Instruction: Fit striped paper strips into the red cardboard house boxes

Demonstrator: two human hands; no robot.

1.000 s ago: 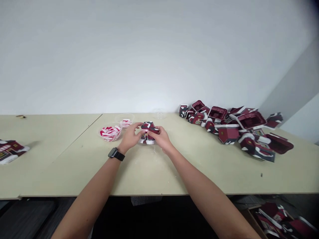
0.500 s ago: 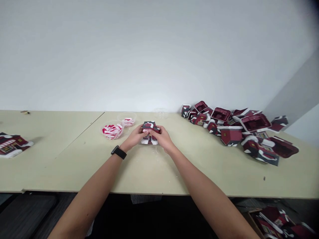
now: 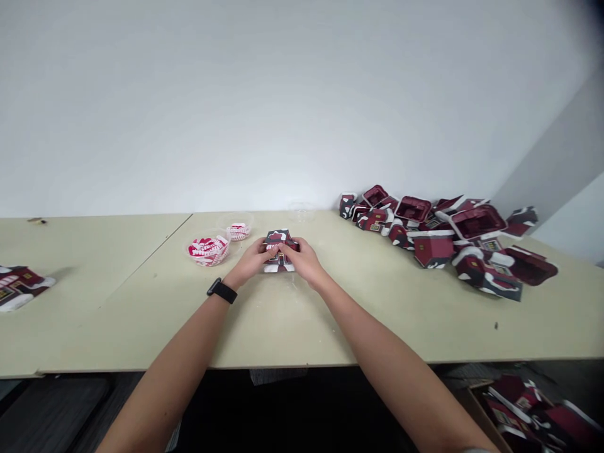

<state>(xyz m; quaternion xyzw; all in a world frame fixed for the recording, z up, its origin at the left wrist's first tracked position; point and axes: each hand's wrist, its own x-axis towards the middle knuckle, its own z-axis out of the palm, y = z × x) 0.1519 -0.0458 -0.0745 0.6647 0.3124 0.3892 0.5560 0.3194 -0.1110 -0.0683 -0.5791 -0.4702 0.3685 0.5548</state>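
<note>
A small dark-red toy house (image 3: 279, 267) with a dark, snow-patched roof and a white base rests on the table in front of me. My left hand (image 3: 251, 260) grips its left side, thumb across the front. From the right, my right hand (image 3: 307, 261) holds the same house, its thumb also on the front. Both thumbs cover part of the facade near the roof edge. Just left of my left hand stands a clear bowl (image 3: 208, 250) of red-and-white striped pieces. Behind it sits a second clear bowl (image 3: 239, 231) with similar pieces.
A pile of similar houses (image 3: 431, 247), some showing hollow undersides, lies at the right. One more house (image 3: 21, 286) stands at the far left. A clear lid or dish (image 3: 302, 212) is near the wall. Below the table's right edge, a cardboard box (image 3: 486, 415) holds more houses.
The view has tilted slightly, shifting the scene a little. Both hands stay on the house; my thumbs now sit closer together at its front.
</note>
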